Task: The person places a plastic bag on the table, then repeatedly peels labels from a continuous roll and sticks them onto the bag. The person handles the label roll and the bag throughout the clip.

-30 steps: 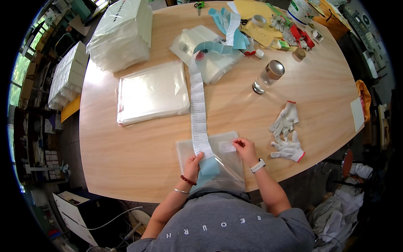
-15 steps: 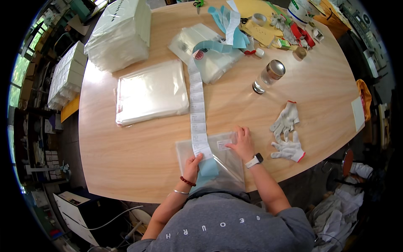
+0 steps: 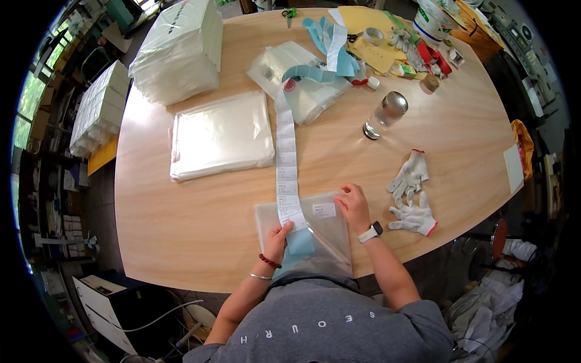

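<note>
A clear plastic bag [image 3: 333, 242] lies at the table's near edge, with a white printed label [image 3: 324, 210] stuck near its upper right corner. My left hand [image 3: 276, 241] pinches the lower end of a long label strip [image 3: 287, 154], thumb on top. Bare blue backing [image 3: 301, 242] hangs below that grip, over the bag. At the bag's upper right corner, my right hand [image 3: 356, 209] has thumb and fingers closed together on the edge. The strip runs up the table to a pile of bags [image 3: 296, 78].
Left of the strip sits a flat stack of clear bags [image 3: 224, 136], with a tall wrapped stack [image 3: 175, 54] behind. To the right are a glass bottle [image 3: 385, 115] and white work gloves [image 3: 413, 212]. Yellow paper, tape and small items [image 3: 375, 51] crowd the far right.
My right hand has shifted off the label to the bag's corner, and its thumb has drawn in to the fingers. The whole label now shows. My left hand stays on the strip.
</note>
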Available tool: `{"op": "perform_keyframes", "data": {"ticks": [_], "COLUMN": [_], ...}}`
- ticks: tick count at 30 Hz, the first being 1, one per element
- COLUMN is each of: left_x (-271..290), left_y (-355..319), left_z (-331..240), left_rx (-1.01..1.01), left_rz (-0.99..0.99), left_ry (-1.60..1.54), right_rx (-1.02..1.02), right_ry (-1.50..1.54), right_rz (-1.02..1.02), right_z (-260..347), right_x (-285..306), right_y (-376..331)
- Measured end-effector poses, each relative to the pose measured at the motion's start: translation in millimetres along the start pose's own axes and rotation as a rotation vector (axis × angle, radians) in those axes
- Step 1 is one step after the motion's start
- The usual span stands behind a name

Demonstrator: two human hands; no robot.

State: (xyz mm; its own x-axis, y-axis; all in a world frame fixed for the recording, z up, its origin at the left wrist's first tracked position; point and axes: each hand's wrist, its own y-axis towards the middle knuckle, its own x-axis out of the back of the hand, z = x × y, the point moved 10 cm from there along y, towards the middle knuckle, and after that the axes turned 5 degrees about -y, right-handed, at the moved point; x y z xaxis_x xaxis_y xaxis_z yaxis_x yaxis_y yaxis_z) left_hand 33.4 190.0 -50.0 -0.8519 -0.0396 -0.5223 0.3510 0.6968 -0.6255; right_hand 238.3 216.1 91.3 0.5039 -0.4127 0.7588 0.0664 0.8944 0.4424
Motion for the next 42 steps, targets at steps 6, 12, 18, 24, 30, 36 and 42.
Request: {"op": "perform_keyframes", "data": {"ticks": [6,12,18,24,30,36,42], "left_x": [-20.2,-38.7,-36.7,-21.2,-10.2,-9.2,-7.9], "left_y": [-11.9,-15.5,-11.0,1.2,2.4,2.3,0.8], "left_z": [-22.8,-21.6,-4.9,7.4,7.1,1.7,3.6], "left_rx": [-0.032,0.101,-0.098,0.118,0.076,0.092,0.072], "left_rz": [0.089,0.234,0.251,0.109,-0.042,0.029,0.008], "left_ry": [-0.066,-0.156,0.186,0.067,0.093,-0.174,-0.078], "right_rx": [-0.642,-0.348,-0.544,-0.182,-0.096,-0.014,-0.617], "right_ry": [0.712,0.817,0.775,0.495,0.31,0.342,0.472], "right_rz": [0.227,0.657,0.399,0.268,0.184,0.154,0.164], "right_z": [-24.4,45.7,15.4,43.4,63.6,60.7,-48.3], "right_x": [-40.6,-77.4,-74.7,-38.1,-17.6,20.5,-29.0], "right_y": [-42.9,-79.3,-70.0,-44.7,-52.2,-51.1,-51.4]}}
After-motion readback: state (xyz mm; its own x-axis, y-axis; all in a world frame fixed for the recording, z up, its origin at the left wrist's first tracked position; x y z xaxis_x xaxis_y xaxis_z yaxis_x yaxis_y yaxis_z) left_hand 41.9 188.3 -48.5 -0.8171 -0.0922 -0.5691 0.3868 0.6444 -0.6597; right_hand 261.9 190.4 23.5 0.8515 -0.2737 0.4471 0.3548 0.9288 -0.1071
